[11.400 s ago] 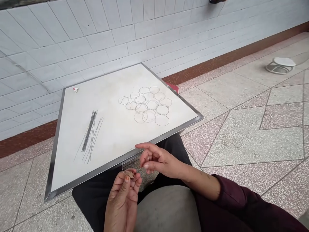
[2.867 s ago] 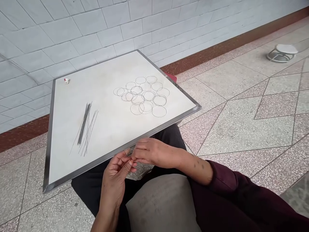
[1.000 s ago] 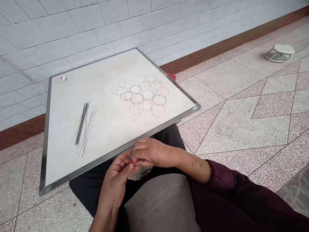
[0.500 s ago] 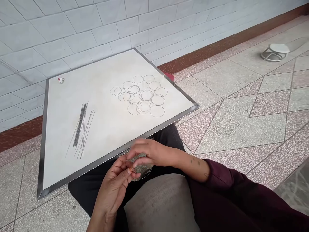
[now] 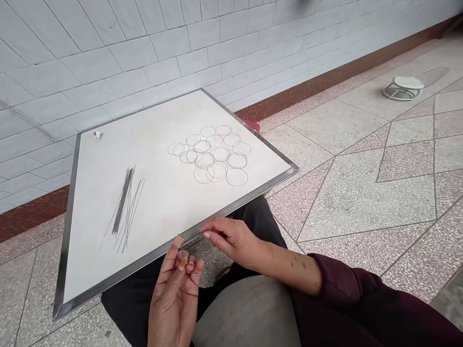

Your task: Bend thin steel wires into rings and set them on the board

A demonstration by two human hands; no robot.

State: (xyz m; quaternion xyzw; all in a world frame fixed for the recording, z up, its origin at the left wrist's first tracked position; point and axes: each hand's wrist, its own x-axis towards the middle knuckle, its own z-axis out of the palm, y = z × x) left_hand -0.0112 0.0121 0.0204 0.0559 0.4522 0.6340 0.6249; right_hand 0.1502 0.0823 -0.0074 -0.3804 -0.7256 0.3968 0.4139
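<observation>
My left hand [image 5: 175, 289] is palm up over my lap, its thumb and fingers pinching a thin wire [image 5: 193, 235]. A tan wrap covers its index fingertip. My right hand [image 5: 229, 241] pinches the wire's other part between thumb and forefinger, up and to the right of my left hand. The wire runs between the two hands in front of the table edge; part of it curves near the left fingers. On the white table [image 5: 162, 207] lie several thin wire rings [image 5: 237, 177], overlapping in a cluster. To their left is a bundle of straight wires [image 5: 123, 202], a few spread loose.
A small white and red item [image 5: 98, 135] sits at the table's far left corner. The table has a metal rim and stands by a white tiled wall [image 5: 198, 38]. A low white stool [image 5: 403, 88] is on the floor, far right. Something red [image 5: 250, 126] shows behind the table.
My right hand has moved away from my left, to the right, and the wire now stretches between them. My left fingers have opened out somewhat. The view has tilted slightly up.
</observation>
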